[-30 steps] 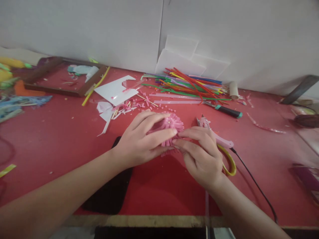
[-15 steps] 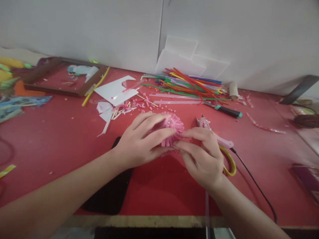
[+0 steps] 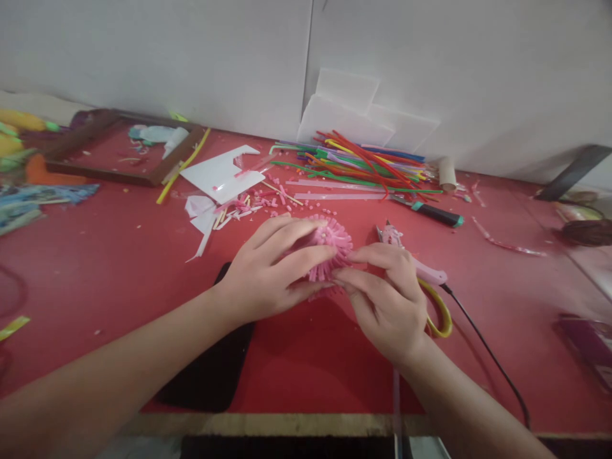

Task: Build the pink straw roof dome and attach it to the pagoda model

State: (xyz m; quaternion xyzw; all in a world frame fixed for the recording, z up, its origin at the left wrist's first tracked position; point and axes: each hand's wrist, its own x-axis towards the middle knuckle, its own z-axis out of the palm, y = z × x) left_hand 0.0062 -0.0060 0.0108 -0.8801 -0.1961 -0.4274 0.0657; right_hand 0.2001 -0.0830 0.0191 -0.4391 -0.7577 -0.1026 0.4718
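A pink fringed pompom-like ball is held above the front middle of the red table. My left hand wraps round its left side, fingers over the top and thumb below. At its lower right edge, the thumb and index finger of my right hand pinch the fringe tips. A pink glue gun lies just beyond my right hand, its cord running toward the front edge. Yellow-handled scissors lie partly hidden beside that hand. Under my left forearm rests a black phone-like slab.
Colourful pipe cleaners are heaped at the back, with a black-handled cutter in front. White paper, sticks and pink scraps lie left of centre. A brown frame stands back left. A purple box-like thing sits at right.
Almost nothing differs. Both hands keep the same hold on the pink ball; the right hand has shifted very slightly left.
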